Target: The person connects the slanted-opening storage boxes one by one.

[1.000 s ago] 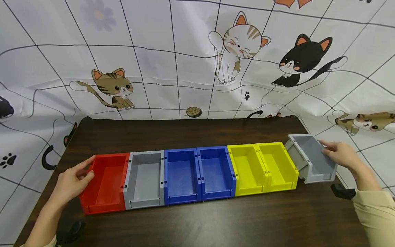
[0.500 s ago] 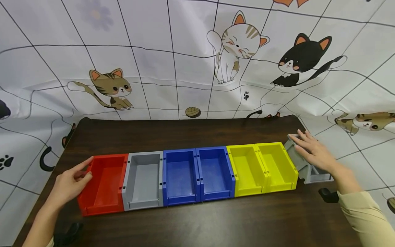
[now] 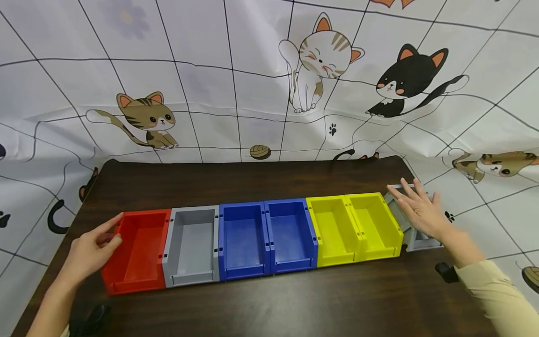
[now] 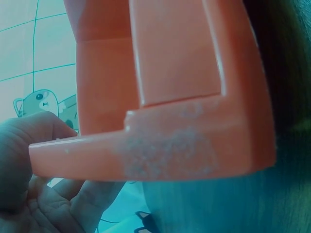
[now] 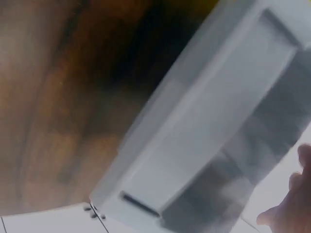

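Seven open-front bins form a row, seen in the head view. At its left end is a red bin (image 3: 136,286); my left hand (image 3: 90,252) touches its left side, index finger stretched to the far corner and thumb at the rim. Beside it stand a grey bin (image 3: 191,279), two blue bins (image 3: 244,273) and two yellow bins (image 3: 376,254). A second grey bin (image 3: 422,245) ends the row on the right, turned slightly. Over this bin my right hand (image 3: 421,213) lies spread, hiding much of its inside. The right wrist view shows that grey bin (image 5: 204,116) close up, blurred.
The bins stand on a dark wood table (image 3: 269,309), whose right edge runs close by the right grey bin. A white cloth with printed cats (image 3: 236,84) hangs behind and at both sides.
My right hand has let go of the grey bin's right rim and moved left over it, fingers now spread. The left hand stays at the red bin. The whole head view has shifted slightly.
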